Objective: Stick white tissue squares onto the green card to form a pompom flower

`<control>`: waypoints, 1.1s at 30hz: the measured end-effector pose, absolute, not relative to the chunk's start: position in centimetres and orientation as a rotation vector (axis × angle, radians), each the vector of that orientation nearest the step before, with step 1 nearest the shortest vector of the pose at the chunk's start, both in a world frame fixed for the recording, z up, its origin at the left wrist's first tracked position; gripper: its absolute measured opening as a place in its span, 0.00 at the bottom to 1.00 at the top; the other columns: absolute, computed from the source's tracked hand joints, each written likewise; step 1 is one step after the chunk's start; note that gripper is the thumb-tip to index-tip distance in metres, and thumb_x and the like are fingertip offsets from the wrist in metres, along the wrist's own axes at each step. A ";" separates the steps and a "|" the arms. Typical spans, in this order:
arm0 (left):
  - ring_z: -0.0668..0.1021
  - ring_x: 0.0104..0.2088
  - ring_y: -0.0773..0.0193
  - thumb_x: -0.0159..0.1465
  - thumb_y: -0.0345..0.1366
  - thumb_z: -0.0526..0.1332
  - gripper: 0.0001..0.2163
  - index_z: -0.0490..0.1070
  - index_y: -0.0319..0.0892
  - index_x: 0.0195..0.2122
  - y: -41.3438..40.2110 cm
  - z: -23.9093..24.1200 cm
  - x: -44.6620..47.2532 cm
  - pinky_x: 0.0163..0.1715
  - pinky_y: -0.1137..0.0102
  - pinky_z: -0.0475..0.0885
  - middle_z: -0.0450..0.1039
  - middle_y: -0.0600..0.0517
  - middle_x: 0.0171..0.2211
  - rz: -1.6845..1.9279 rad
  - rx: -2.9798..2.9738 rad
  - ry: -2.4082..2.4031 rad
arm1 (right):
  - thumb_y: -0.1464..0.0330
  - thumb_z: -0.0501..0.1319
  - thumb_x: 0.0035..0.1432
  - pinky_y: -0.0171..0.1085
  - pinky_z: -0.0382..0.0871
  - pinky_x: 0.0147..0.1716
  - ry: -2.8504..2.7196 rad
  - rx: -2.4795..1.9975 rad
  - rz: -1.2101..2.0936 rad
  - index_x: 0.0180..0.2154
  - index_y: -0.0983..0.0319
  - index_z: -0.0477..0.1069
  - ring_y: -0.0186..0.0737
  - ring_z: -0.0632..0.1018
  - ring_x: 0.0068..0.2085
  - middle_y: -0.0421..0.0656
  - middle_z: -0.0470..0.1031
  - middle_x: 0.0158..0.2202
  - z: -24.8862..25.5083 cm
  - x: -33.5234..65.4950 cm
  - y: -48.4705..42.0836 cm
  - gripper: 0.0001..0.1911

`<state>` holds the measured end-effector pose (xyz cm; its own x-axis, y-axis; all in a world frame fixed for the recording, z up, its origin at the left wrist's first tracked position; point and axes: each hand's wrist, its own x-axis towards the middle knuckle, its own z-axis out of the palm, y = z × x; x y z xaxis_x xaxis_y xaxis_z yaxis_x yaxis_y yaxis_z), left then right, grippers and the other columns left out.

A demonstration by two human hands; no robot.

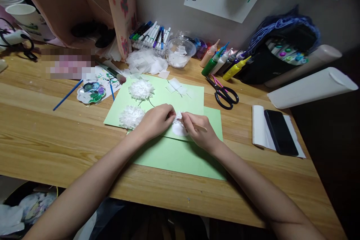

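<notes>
Two light green paper sheets [180,153] lie overlapped on the wooden desk. On the upper sheet sit two fluffy white tissue flowers [140,89], one behind the other. My left hand [154,122] pinches a small white tissue piece [178,116] over a white round patch [178,129] on the green paper. My right hand [198,129] is closed round a thin wooden stick [200,127] whose tip presses into the same tissue piece. Both hands meet at that spot.
Black scissors [223,95], paint bottles [222,62], a clear bowl of tissue squares [180,53] and markers [152,35] stand behind. A paint palette [91,92] and blue brush [67,95] lie left. A black phone [280,132] rests on white paper, right.
</notes>
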<state>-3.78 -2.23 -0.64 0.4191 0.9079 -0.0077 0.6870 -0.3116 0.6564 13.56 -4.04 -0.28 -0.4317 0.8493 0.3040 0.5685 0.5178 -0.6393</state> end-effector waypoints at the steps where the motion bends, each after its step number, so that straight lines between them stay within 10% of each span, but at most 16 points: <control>1: 0.73 0.32 0.64 0.62 0.34 0.53 0.06 0.68 0.42 0.32 -2.3 -0.8 -3.7 0.30 0.70 0.64 0.74 0.51 0.33 0.508 2.084 1.343 | 0.68 0.47 0.66 0.33 0.53 0.21 -2.115 -1.209 0.658 0.21 0.60 0.56 0.30 0.60 0.18 0.36 0.58 0.17 0.0 13.4 -3.8 0.19; 33: 0.72 0.30 0.64 0.62 0.33 0.53 0.07 0.68 0.41 0.30 -2.3 -0.7 -3.0 0.29 0.70 0.63 0.73 0.50 0.31 0.534 1.972 1.408 | 0.65 0.46 0.66 0.33 0.56 0.22 -1.995 -1.129 0.623 0.19 0.60 0.59 0.30 0.65 0.19 0.38 0.62 0.16 -0.8 13.5 -4.4 0.23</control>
<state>-3.03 -2.33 -0.72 0.3412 0.9391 -0.0419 0.6751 -0.2138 0.7060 13.52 -4.41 -0.84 -0.3323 0.8685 0.3678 0.5048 0.4932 -0.7084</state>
